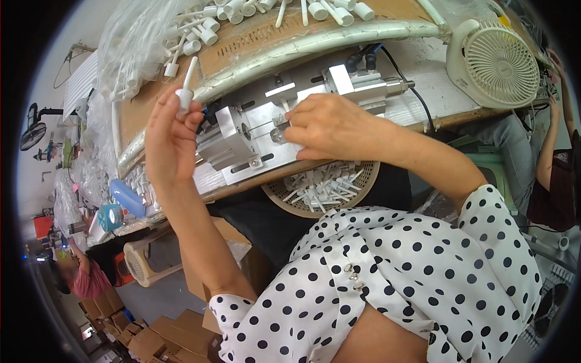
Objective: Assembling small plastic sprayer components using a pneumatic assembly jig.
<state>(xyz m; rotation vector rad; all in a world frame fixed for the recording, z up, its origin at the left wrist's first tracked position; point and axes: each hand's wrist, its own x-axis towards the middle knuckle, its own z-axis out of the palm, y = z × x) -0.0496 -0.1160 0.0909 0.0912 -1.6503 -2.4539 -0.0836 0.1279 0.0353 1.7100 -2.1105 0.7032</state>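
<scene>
My left hand [169, 142] is raised at the left of a metal bench fixture [233, 139]. Its fingers pinch a white cap with a thin stem [185, 95], the stem pointing up. My right hand [333, 128] is over the middle of the fixture, fingers closed together. A short white stem [285, 105] sticks out at its fingertips; the rest of that piece is hidden by the fingers. Just beside these fingertips a small clear rounded part [278, 134] sits on the fixture, near a thin metal rod.
Behind the fixture, a cardboard-covered tray with a plastic-wrapped rim [339, 37] bears many white stemmed caps [236, 9]. A white fan [493, 63] stands at the right. Below the bench edge, a round basket [369, 181] holds more white pieces. Black hoses [402, 72] run by the fixture. Other people work nearby.
</scene>
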